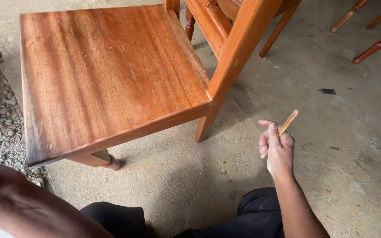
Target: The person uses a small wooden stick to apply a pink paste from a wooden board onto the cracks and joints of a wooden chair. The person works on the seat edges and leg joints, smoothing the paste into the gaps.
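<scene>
My right hand (278, 150) is closed in a loose pinch around a thin wooden stick (283, 128), pale tan, straight and flat-sided, held between thumb and curled fingers so that its longer end slants up and away from the knuckles while a short end shows below the palm. My left hand is out of view; only a bare forearm (27, 207) crosses the lower left corner, so I cannot tell its state. To the left of the right hand, and apart from it, stands a varnished wooden chair (106, 75): a broad, flat, roughly square seat with streaked reddish-brown grain and a glossy finish, darker along its near left edge, carried on a plain square leg (206, 123) nearest the hand and a turned leg (106, 161) beneath the near corner. Under the hand lies a grey concrete floor (340, 145), rough and dusty. Beyond the hand, turned chair legs (375, 46) of the same reddish wood rest on the floor.
</scene>
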